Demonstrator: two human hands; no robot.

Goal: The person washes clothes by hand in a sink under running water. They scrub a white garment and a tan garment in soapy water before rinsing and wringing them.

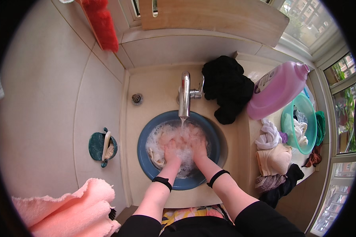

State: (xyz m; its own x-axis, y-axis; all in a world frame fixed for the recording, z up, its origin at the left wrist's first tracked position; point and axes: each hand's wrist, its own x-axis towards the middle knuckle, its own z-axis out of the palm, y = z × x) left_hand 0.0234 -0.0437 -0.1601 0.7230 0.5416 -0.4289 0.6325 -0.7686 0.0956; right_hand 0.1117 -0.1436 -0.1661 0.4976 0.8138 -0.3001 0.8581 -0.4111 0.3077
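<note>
Both my hands are in sudsy water in a blue plastic basin [142, 161]. My left hand [171, 149] lies at the left of the middle, beside pale cloth [156, 157] that shows at the basin's left side. My right hand [199, 147] is at the right of the middle. Foam and water hide the fingertips of both, so what they hold cannot be told. Pinkish cloth or skin shows blurrily under the foam ahead of them. A thin stream of water falls from the chrome faucet [184, 94] into the basin. A black band circles each forearm.
Black cloth [225, 86] is heaped right of the faucet. Beyond it stand a pink detergent bottle [277, 89] and a green basin [289, 127] holding clothes. A beige bra [274, 160] lies nearer. At left are a soap holder [95, 146] and a pink towel [77, 210].
</note>
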